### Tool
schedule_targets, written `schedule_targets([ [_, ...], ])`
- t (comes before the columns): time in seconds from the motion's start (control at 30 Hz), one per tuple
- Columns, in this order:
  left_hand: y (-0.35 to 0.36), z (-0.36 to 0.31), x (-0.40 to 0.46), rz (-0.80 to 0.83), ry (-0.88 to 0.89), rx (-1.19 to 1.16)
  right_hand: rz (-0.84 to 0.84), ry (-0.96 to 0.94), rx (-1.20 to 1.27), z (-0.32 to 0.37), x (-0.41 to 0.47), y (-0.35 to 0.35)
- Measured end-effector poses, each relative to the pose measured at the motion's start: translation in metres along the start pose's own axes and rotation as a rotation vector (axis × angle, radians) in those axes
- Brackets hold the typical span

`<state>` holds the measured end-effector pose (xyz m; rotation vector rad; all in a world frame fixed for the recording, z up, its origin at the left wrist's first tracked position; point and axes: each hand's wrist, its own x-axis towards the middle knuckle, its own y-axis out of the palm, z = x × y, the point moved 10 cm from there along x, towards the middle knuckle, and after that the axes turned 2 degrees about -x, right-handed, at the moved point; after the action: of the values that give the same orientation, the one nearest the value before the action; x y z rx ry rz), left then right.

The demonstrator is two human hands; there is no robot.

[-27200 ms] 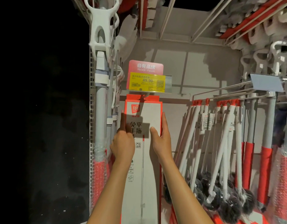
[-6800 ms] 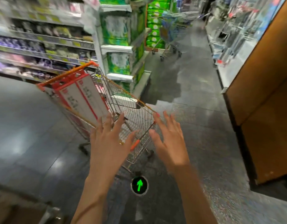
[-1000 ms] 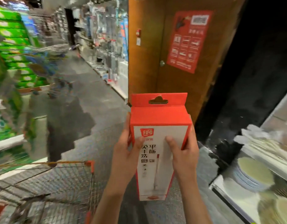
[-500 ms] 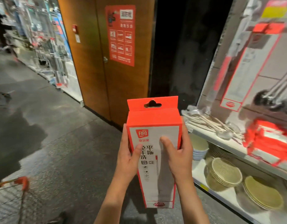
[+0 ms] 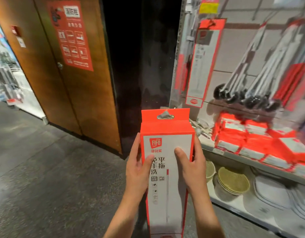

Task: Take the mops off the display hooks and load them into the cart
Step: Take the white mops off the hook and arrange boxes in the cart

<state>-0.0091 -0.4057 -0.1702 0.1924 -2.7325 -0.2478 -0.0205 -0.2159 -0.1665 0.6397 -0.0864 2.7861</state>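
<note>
I hold a tall red-and-white mop box (image 5: 167, 145) upright in front of me, its hang tab at the top. My left hand (image 5: 137, 166) grips its left edge with the thumb on the front. My right hand (image 5: 191, 166) grips its right edge the same way. Another boxed mop (image 5: 202, 64) hangs on the display wall at upper right. Loose mops with grey handles and dark heads (image 5: 247, 98) hang further right. The cart is out of view.
A wooden door with a red poster (image 5: 71, 35) stands at left, next to a dark gap. Red-and-white boxes (image 5: 251, 138) are stacked on the right shelf, with bowls (image 5: 232, 181) and plates on the shelf below. Grey floor spreads to the left.
The view has swung right from the aisle and cart toward the mop display. The cart has left the frame. Both hands keep the same grip on the box.
</note>
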Motion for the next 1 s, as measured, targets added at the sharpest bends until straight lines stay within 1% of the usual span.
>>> schedule_targets([
  [0.13,0.032,0.013,0.006,0.04,-0.004,-0.059,-0.068,0.011,-0.043,-0.011,0.005,-0.035],
  [0.23,0.051,0.024,0.013,0.08,-0.026,-0.108,-0.062,0.0,-0.067,-0.018,0.011,-0.053],
  [0.4,0.079,0.044,0.041,0.138,-0.08,-0.186,-0.084,0.05,-0.073,-0.041,0.027,-0.073],
  [0.5,0.103,0.059,0.064,0.221,-0.116,-0.224,-0.155,0.067,-0.087,-0.054,0.047,-0.082],
  [0.6,0.125,0.07,0.098,0.308,-0.126,-0.205,-0.232,0.035,-0.152,-0.06,0.072,-0.088],
  [0.7,0.138,0.08,0.142,0.314,-0.108,-0.166,-0.271,-0.007,-0.182,-0.059,0.108,-0.085],
  [0.8,0.15,0.079,0.186,0.367,-0.061,-0.16,-0.317,-0.065,-0.197,-0.044,0.146,-0.075],
  [0.9,0.16,0.075,0.232,0.457,-0.013,-0.117,-0.339,-0.123,-0.173,-0.034,0.185,-0.062],
  [1.0,0.164,0.08,0.277,0.499,0.018,-0.107,-0.356,-0.183,-0.198,-0.027,0.228,-0.049],
])
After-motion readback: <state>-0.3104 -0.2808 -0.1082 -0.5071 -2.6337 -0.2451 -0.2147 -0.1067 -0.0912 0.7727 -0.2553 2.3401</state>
